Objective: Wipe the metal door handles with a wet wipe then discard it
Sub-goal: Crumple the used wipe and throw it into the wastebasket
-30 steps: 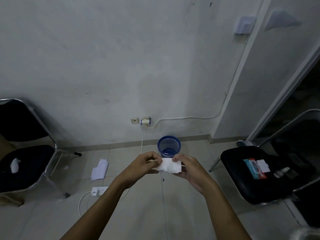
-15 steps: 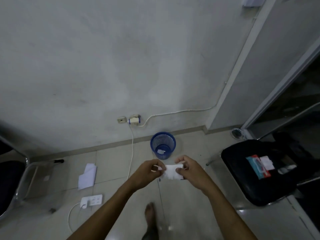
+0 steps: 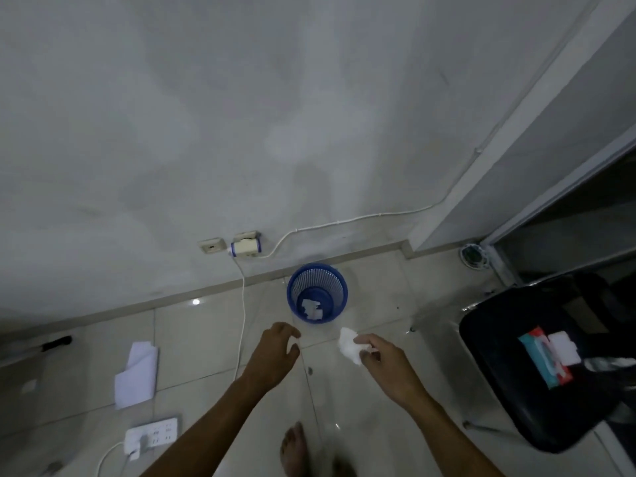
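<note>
White, crumpled and clearly used, the wet wipe (image 3: 350, 346) now sits pinched in the right hand (image 3: 385, 363) alone. Half a second back both hands were stretching it flat between them, so the left hand (image 3: 275, 352) has let go and hangs empty with its fingers loosely curled. The view has also closed in on the blue mesh bin (image 3: 317, 293). Looks like the wiping part is over and this is the toss.

There's only the head view, and in it the wipe hovers just short of the bin's near rim, not over the opening yet. A few white scraps already lie at the bottom of the bin.

Around it: a white cable (image 3: 242, 304) drops from the wall socket (image 3: 245, 245) to a power strip (image 3: 153, 437) on the tiles, left of the bin. A sheet of paper (image 3: 137, 378) lies further left. A black chair (image 3: 550, 366) on the right holds a wipes pack (image 3: 545, 361). A bare foot (image 3: 294, 449) shows at the bottom edge. Nothing really blocks the drop. No door handle is in view.
</note>
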### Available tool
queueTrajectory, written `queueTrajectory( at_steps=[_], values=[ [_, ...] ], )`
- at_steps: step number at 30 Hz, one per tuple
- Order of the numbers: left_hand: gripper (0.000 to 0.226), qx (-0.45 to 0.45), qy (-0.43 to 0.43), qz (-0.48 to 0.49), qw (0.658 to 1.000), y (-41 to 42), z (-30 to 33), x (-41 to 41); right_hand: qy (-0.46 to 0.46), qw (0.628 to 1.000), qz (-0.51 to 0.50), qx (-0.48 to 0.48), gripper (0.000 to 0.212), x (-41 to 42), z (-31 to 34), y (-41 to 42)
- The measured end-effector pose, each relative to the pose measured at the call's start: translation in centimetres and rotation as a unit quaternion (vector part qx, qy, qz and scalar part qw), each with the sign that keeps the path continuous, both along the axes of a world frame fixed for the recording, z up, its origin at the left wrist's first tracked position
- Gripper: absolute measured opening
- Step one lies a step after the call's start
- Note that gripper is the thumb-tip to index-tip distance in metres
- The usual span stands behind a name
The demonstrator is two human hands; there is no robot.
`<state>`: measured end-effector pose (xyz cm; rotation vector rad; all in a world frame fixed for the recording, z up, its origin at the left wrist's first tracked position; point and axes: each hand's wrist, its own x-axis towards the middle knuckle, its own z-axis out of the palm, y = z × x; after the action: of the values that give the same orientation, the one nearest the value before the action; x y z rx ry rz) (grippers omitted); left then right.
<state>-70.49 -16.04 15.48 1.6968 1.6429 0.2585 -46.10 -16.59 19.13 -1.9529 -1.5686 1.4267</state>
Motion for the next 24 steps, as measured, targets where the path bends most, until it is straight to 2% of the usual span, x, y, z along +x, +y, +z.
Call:
queueTrajectory(
  at_steps=[10, 24],
  values=[
    [0.047, -0.020, 0.117, -0.040, 0.992, 6.8, -12.9, 0.4, -0.061, 0.992, 0.108, -0.023, 0.041, 1.2, -15.0, 7.8],
    [0.061, -0.022, 0.165, -0.042, 0.985, 12.9, -33.7, 2.4, -0.064, 0.983, 0.169, -0.030, 0.049, 0.7, -35.5, 18.1]
  ],
)
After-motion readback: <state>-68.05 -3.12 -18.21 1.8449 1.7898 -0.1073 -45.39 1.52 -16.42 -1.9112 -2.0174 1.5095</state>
